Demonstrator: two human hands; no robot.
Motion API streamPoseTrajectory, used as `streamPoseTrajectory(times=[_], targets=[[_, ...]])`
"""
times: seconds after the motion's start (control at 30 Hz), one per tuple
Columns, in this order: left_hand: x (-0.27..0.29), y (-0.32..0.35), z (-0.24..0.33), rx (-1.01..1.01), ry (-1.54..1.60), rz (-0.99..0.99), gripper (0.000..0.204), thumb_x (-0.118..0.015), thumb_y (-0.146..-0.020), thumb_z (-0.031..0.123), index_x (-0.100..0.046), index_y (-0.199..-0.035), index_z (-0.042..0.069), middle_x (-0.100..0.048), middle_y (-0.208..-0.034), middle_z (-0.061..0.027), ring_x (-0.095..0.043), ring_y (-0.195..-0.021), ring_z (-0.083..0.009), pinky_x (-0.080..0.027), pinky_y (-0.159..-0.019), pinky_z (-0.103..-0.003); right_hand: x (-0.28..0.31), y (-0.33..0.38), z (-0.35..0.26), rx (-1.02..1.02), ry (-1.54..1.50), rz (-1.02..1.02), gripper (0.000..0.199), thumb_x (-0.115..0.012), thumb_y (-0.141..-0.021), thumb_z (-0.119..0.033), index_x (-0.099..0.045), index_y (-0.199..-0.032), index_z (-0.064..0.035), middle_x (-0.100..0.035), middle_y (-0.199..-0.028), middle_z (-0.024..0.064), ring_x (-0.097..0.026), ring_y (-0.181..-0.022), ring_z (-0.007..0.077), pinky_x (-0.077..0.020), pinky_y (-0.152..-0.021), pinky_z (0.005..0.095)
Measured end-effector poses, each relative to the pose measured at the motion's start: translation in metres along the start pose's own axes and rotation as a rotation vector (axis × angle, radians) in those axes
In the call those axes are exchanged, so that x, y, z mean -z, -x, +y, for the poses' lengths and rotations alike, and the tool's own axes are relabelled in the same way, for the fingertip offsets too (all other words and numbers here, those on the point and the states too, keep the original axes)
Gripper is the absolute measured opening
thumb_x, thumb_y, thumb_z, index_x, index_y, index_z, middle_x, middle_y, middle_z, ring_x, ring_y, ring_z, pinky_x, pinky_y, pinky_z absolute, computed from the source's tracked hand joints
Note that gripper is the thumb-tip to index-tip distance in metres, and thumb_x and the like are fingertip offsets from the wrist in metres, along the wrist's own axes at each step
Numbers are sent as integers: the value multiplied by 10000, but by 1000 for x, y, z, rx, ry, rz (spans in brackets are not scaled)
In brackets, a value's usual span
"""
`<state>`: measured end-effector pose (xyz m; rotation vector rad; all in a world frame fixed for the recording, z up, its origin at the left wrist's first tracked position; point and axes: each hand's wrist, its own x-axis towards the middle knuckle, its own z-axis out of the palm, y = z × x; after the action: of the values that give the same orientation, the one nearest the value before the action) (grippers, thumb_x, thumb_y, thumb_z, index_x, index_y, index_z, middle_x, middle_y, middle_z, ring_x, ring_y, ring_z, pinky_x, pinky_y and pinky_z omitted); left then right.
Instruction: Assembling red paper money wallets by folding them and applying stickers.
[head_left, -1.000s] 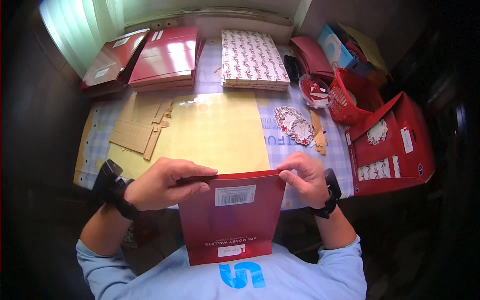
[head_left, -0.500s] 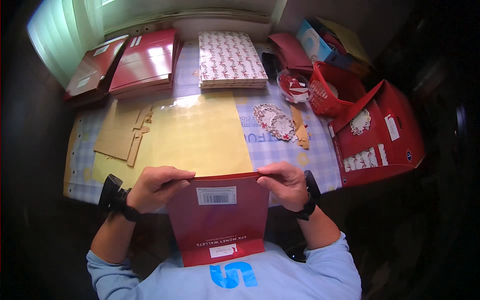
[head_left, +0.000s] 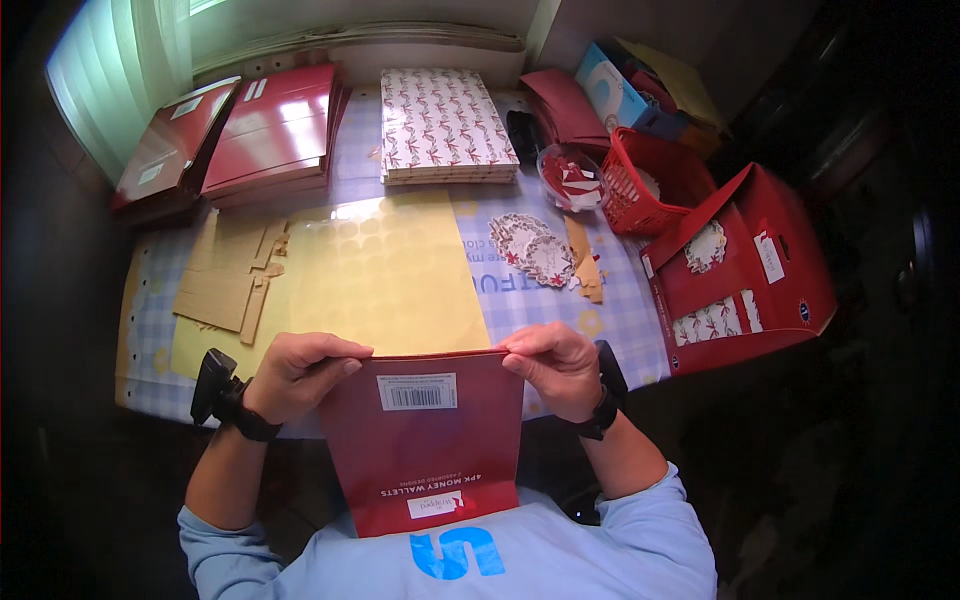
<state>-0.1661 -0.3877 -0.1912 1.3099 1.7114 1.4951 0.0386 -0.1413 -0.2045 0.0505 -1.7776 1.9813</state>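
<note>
Left hand and right hand pinch the red card packet by its top corners, taut (steadies the edge). Yellow sheet lies flat beyond, within reach.

Both hands raised, fingers pinched — left, right.

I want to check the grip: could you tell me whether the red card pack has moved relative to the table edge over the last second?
No. The red card pack remains upright at the table's near edge, pinched by both hands.

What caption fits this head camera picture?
Both hands, left hand and right hand, pinch the top edge of a red card pack.
</note>
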Motion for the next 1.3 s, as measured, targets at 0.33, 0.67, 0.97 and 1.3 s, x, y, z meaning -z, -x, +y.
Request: streamPoseTrajectory(times=[0.33,0.67,0.97,1.3], targets=[[3,-7,6,-45,-122,3,139,-641,-880,-13,-695,-1007,6,-717,-883,-90,-671,-797,-125,-520,-714,-234,3,-2,-11,-68,77,-70,366,-686,-833,45,-558,-1173,4,-633,-1111,138,-605,-1039,179,-464,-919,314],[1,-6,6,-4,-54,64,134,-633,-878,-20,-693,-997,-2,-715,-876,-92,-667,-794,-125,-519,-714,-237,-4,-3,-1,-41,11,59,342,-690,-845,15,-539,-1150,-26,-620,-1048,77,-585,-963,115,-459,-868,265],[-3,-7,1,-65,-37,53,141,-655,-864,-17,-692,-999,-5,-713,-881,-92,-668,-797,-133,-519,-712,-240,2,-2,4,45,7,64,196,-689,-855,29,-569,-991,-45,-641,-959,68,-610,-904,92,-497,-813,237],[-5,-4,26,-259,-215,14,176,-674,-816,-45,-697,-973,33,-713,-859,-120,-702,-764,-223,-546,-669,-282,24,25,-11,49,-167,-27,286,-610,-922,-24,-568,-1202,23,-663,-1094,141,-625,-1030,171,-490,-916,314]])
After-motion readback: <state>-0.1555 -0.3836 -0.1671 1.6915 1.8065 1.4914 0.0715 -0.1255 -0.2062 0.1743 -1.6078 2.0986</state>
